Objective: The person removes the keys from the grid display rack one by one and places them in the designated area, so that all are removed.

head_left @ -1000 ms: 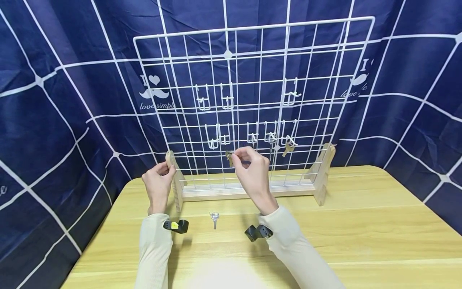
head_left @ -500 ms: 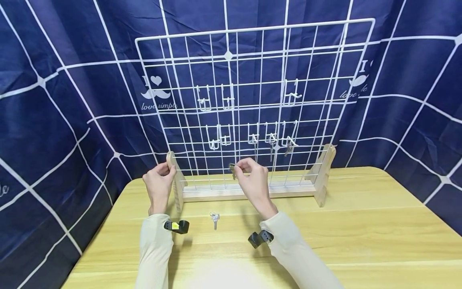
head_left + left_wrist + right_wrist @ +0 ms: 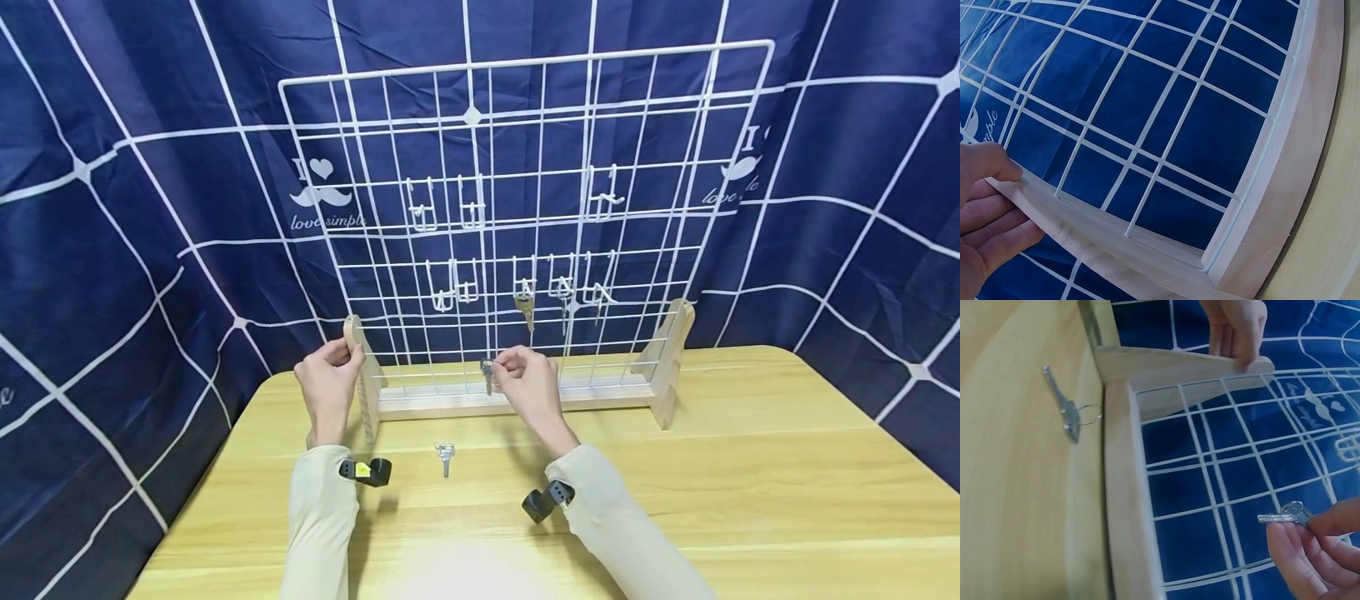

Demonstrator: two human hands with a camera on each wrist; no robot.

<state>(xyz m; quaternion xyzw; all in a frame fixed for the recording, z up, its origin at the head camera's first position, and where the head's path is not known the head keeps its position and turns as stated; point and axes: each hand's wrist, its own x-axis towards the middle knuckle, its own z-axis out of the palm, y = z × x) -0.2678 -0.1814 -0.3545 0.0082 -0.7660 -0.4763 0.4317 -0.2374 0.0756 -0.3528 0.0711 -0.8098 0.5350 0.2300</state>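
Observation:
My left hand [image 3: 328, 379] grips the top of the left wooden upright [image 3: 356, 335] of a white wire grid rack [image 3: 517, 175]; in the left wrist view its thumb and fingers lie on either side of the wood. Between thumb and fingertips my right hand [image 3: 531, 387] pinches a metal key [image 3: 487, 379] on a small ring [image 3: 1293, 506], in front of the grid's lower part. Another silver key [image 3: 446, 457] with a ring lies on the table, between my forearms. From hooks on the grid hang a brass key [image 3: 527, 310] and two thin-looking keys, seen nearly edge-on.
Bare white hooks hang in an upper row [image 3: 472, 208] and at the lower left [image 3: 443, 296]. A wooden base bar [image 3: 442, 406] joins the uprights on the wooden table [image 3: 720, 500]. Behind and beside stands a dark blue curtain [image 3: 187, 167] with white lines.
My right hand has moved down with the key, from near hook height to lower on the grid. The hanging keys have turned on their hooks. The left hand stays on the upright.

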